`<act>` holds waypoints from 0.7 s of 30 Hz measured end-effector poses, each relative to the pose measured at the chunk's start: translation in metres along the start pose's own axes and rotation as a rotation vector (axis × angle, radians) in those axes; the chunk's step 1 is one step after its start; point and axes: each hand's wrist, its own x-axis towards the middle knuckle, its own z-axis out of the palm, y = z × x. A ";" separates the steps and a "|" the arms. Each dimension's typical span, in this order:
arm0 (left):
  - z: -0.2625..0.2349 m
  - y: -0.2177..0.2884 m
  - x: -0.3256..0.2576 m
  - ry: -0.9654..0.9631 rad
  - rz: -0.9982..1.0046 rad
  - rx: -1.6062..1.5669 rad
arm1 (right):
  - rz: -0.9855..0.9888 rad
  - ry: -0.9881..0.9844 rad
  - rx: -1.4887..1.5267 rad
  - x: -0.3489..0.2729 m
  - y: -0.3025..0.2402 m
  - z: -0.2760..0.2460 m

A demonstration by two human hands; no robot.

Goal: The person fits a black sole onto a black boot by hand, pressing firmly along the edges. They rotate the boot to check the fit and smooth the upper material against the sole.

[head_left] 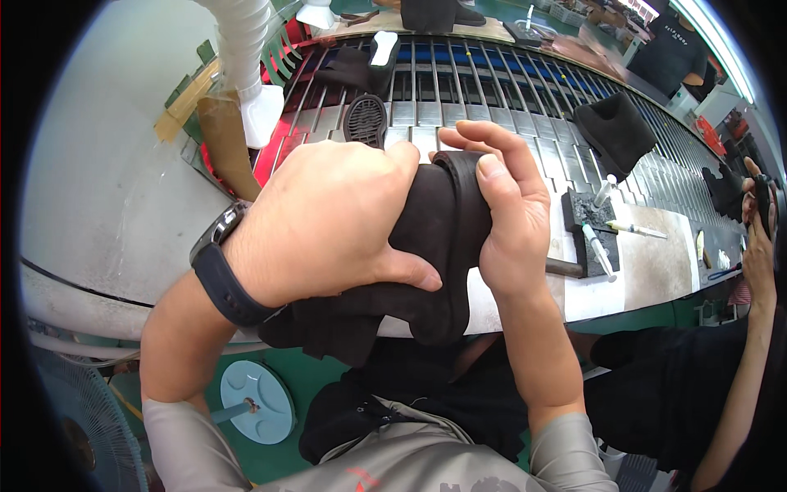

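A black boot (422, 213) with a thick black sole (469, 221) is held between my two hands, its sole facing right and its soft shaft hanging toward me. My left hand (328, 217), with a watch (221, 254) on the wrist, grips the upper, thumb lying along its side. My right hand (516, 205) is wrapped round the sole's far end, thumb pressed on its edge. Behind my left hand, a separate black sole (365, 121), tread up, lies on the roller conveyor (508, 107).
More black footwear (615, 131) rests on the conveyor at right. A black block (592, 213) with syringe-like applicators (598, 250) stands on the white-covered bench. A white duct (246, 49) hangs at left. At far right, a co-worker's hand (758, 205) holds a black item. A blue round stool (257, 402) stands below.
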 end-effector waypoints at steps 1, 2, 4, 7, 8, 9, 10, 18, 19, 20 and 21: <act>-0.002 0.002 -0.001 0.000 0.004 0.007 | -0.037 -0.024 0.005 0.000 -0.003 -0.001; -0.001 0.003 -0.001 0.002 0.007 0.000 | -0.070 -0.046 0.007 -0.001 -0.004 -0.003; 0.001 0.003 0.000 0.037 0.044 0.027 | -0.114 -0.058 -0.040 -0.002 0.000 -0.009; 0.002 0.006 0.001 0.025 0.046 0.031 | -0.169 -0.085 -0.077 -0.002 -0.001 -0.015; 0.001 0.006 0.001 0.023 0.047 0.029 | -0.183 -0.099 -0.068 -0.001 -0.003 -0.016; 0.001 0.008 0.001 0.025 0.051 0.033 | -0.180 -0.097 -0.069 -0.001 -0.004 -0.016; 0.002 0.008 0.000 0.027 0.055 0.036 | -0.175 -0.101 -0.072 -0.001 -0.004 -0.017; 0.001 0.009 0.002 0.043 0.075 0.019 | -0.110 -0.118 -0.054 0.006 -0.016 -0.018; 0.002 0.008 0.003 0.035 0.071 0.017 | -0.074 -0.143 -0.051 0.008 -0.017 -0.020; 0.003 0.008 0.003 0.033 0.069 0.014 | -0.038 -0.168 -0.047 0.009 -0.018 -0.021; 0.003 0.008 0.003 0.039 0.074 0.004 | -0.037 -0.169 -0.047 0.011 -0.019 -0.021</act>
